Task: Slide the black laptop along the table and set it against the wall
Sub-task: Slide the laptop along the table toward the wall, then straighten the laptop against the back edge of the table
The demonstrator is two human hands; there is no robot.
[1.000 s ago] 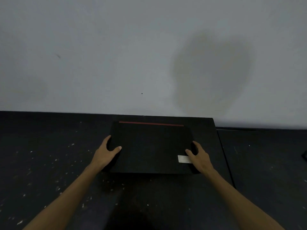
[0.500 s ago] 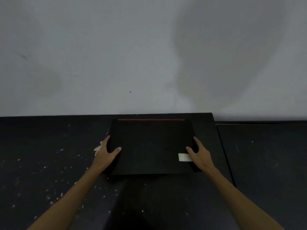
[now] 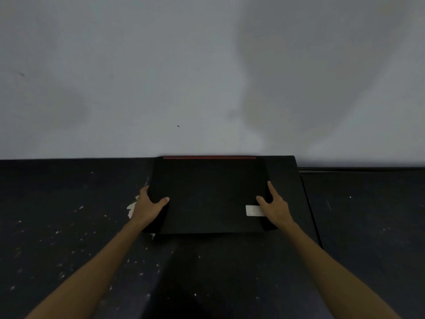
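The closed black laptop (image 3: 209, 192) lies flat on the dark table (image 3: 69, 203), its far edge with a thin red strip right at the foot of the grey wall (image 3: 207, 77). A white sticker (image 3: 252, 210) sits near its front right corner. My left hand (image 3: 147, 204) grips the laptop's left side, thumb on the lid. My right hand (image 3: 274, 203) grips the right side, thumb on the lid beside the sticker. The fingers of both hands are hidden behind the laptop's edges.
The table's dark top is speckled with white flecks, and a chipped pale patch (image 3: 132, 207) shows by my left wrist. A second dark table (image 3: 368, 215) adjoins on the right across a narrow seam. The wall runs along the whole back edge.
Held by both hands, the laptop has slid away from me; the strip of table seen behind its red edge has closed up and it now reaches the wall.
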